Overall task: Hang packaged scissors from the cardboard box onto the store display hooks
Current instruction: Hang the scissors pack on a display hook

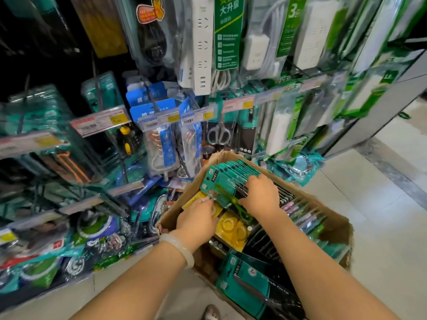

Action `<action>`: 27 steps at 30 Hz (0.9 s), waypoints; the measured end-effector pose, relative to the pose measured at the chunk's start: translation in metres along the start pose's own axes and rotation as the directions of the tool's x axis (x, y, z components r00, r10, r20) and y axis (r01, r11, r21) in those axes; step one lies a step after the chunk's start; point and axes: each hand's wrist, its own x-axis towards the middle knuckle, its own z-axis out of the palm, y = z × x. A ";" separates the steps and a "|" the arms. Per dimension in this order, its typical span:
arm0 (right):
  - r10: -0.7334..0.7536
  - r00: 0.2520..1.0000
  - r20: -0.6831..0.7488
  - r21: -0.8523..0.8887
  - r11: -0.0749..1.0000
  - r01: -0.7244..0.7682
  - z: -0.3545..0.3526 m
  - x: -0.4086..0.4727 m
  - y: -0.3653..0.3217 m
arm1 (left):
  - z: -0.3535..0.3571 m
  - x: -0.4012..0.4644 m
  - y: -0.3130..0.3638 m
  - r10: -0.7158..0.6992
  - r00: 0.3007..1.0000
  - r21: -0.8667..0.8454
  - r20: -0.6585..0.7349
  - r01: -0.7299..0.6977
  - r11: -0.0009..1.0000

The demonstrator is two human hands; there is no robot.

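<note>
Head view: both hands are reaching into the cardboard box [332, 229] sitting on the floor [381, 204] below the display hooks [150, 95]. Left hand [196, 219] is pinching the lower corner of a fanned stack of teal scissors packs [221, 181]; right hand [261, 196] is curling its fingers over the stack's top edge, gripping it. Yellow-handled packs [233, 227] are lying underneath, more teal packs [249, 282] at the box's near end.
</note>
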 end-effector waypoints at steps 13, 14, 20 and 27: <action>0.040 0.999 -0.015 0.645 0.764 -0.021 -0.023 -0.013 0.019 | -0.006 0.005 0.018 -0.129 0.992 -0.489 -0.011 0.107 0.866; 0.061 0.998 -0.011 0.739 0.673 -0.033 -0.028 -0.014 0.022 | -0.008 0.006 0.022 -0.159 0.987 -0.588 -0.007 0.124 0.799; -0.036 0.982 0.184 0.956 0.239 -0.171 -0.028 -0.023 0.023 | -0.018 0.011 0.040 -0.166 0.972 -0.986 0.165 0.169 0.009; 0.016 0.988 0.156 0.964 0.216 -0.156 -0.003 -0.025 0.012 | -0.016 -0.003 0.027 -0.361 0.931 -0.998 0.056 0.060 0.000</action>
